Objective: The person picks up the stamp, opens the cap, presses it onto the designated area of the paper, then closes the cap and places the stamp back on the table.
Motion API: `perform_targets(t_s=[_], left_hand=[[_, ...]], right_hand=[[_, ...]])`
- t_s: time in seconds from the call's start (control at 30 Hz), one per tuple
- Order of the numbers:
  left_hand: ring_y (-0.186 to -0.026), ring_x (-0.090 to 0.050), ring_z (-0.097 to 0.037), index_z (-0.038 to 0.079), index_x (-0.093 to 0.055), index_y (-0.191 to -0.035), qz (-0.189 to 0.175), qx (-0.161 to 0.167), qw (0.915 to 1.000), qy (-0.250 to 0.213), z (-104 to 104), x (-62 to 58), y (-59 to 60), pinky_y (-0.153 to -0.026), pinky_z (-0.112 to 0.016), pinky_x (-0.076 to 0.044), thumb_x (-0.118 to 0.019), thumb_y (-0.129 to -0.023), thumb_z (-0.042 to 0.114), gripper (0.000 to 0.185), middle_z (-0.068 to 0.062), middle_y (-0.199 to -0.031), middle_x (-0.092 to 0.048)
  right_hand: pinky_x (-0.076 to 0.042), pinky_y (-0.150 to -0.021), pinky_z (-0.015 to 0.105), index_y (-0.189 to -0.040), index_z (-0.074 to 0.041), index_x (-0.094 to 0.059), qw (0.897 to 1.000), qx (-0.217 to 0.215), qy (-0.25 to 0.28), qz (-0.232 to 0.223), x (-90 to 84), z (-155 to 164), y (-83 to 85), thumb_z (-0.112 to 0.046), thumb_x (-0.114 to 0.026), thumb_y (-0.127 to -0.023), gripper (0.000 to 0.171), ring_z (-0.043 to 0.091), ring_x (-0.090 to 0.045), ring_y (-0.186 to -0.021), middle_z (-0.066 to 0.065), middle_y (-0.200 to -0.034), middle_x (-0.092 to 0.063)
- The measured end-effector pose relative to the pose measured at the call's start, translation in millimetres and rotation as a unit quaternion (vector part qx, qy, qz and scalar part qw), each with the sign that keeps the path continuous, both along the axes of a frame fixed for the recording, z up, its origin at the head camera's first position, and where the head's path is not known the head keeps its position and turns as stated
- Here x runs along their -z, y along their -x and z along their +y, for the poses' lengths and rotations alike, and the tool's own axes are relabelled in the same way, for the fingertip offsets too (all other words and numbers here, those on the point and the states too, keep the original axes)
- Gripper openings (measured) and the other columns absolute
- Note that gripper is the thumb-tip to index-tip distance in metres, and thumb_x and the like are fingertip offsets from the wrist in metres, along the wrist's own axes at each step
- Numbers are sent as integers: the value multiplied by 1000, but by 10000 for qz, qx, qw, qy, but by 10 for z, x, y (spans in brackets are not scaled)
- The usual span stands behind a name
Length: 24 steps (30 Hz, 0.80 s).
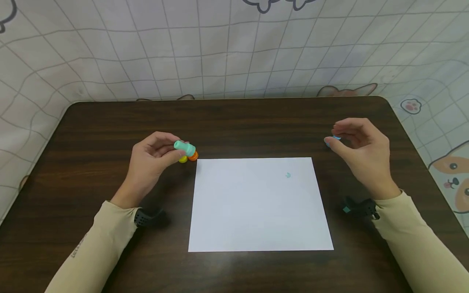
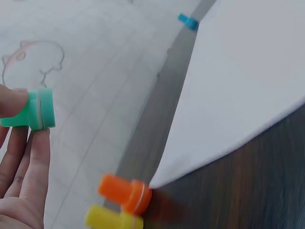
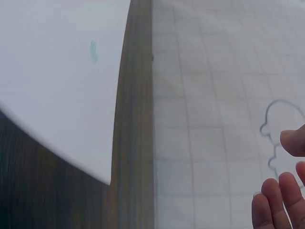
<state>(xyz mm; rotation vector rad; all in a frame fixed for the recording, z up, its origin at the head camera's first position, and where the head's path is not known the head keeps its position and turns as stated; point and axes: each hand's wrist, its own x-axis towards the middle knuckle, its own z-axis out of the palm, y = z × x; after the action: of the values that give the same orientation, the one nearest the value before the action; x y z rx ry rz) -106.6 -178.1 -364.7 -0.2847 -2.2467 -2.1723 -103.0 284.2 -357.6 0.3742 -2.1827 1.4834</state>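
Observation:
My left hand (image 1: 152,156) pinches a mint-green toy stamp (image 1: 185,148) between thumb and fingers, raised at the paper's far left corner. In the left wrist view the same green stamp (image 2: 42,109) lies sideways in the grip. Just beyond it, an orange stamp (image 2: 125,192) and a yellow stamp (image 2: 113,218) stand on the table. On the right, my right hand (image 1: 362,150) hovers with thumb and fingers apart, holding nothing in the right wrist view. Behind its fingertips a blue stamp (image 1: 336,138) shows in part. The white paper (image 1: 256,211) bears a small green print (image 1: 288,175).
The dark wooden table (image 1: 253,126) has rounded far corners. A white grid-patterned cloth (image 1: 220,49) with cartoon animals hangs behind it and at the sides. Both wrists wear dark straps, the left strap (image 1: 142,217) near the tabletop.

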Motion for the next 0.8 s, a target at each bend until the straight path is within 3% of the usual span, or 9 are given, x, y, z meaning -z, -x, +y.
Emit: perform_targets(t_s=[0.17,0.33,0.8], left_hand=[[-96,-74,-11,8,-70,-112,-41,268,9989,-375,130,-42,-31,-88,-24,-64,-76,-89,-5,28,1,-111,-74],[-96,-74,-11,10,-69,-110,-119,330,9984,-449,247,-60,-68,-90,-25,-64,-75,-89,-6,28,1,-110,-74],[-94,-73,-12,14,-69,-109,-316,563,9958,-646,663,-166,-134,-89,-27,-65,-76,-88,-6,30,1,-107,-73]], right_hand=[[-57,-94,12,-117,11,-66,9997,-167,-154,59,-44,-161,-47,20,-78,-77,43,6,-69,-99,-12,-109,-70],[-56,-94,10,-116,9,-66,9990,-348,-272,-2,-48,-315,-96,17,-81,-76,43,3,-69,-99,-13,-110,-69],[-59,-94,17,-111,10,-66,9914,-1291,172,-156,-172,-726,-232,21,-78,-75,40,10,-71,-96,-2,-106,-71]])
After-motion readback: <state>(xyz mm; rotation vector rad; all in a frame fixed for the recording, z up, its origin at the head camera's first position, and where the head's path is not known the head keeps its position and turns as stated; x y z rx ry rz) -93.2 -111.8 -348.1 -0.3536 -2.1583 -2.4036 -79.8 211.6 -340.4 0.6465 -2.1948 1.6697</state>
